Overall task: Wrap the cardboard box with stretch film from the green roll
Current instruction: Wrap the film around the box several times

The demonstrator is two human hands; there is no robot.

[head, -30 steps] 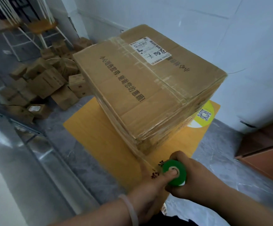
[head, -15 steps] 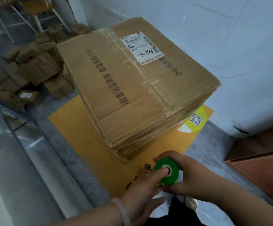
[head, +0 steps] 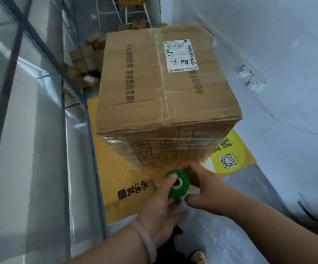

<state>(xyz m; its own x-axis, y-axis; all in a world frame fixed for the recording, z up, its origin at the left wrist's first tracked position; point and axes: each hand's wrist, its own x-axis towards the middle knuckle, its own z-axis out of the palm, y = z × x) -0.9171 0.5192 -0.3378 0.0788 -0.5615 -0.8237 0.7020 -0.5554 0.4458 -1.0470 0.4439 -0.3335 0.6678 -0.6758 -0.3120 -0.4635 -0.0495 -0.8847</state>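
A: Green roll (head: 178, 184) pinched between both hands just in front of the cardboard box (head: 165, 96), low, near the box's closest bottom edge. Left hand (head: 160, 208) clamped on the near end, a fingertip pressed at the core hole. Right hand (head: 209, 187) wrapped around the far side, fingers hidden behind the roll, thumb curled underneath.

B: And the stretch film (head: 144, 168)?

A: Stretched from the roll up and left to the box's near-left lower corner. Several bands already across the near face. Top face bare, shipping label (head: 181, 55) uncovered.

B: Risks from here?

A: Probably a tear, if pulled hard across that sharp corner. Slack and bunching likely if tension drops while passing round. Possibly a slipped roll, since held only at its ends. Box sitting on the orange sheet (head: 120, 180), so maybe sliding or turning under a sideways pull.

B: Which way is the roll lying?

A: Core hole facing up toward the camera, long axis tilted steeply, nearer upright than flat, roughly parallel to the box's vertical edges. Short, stubby cylinder, so little length to grip.
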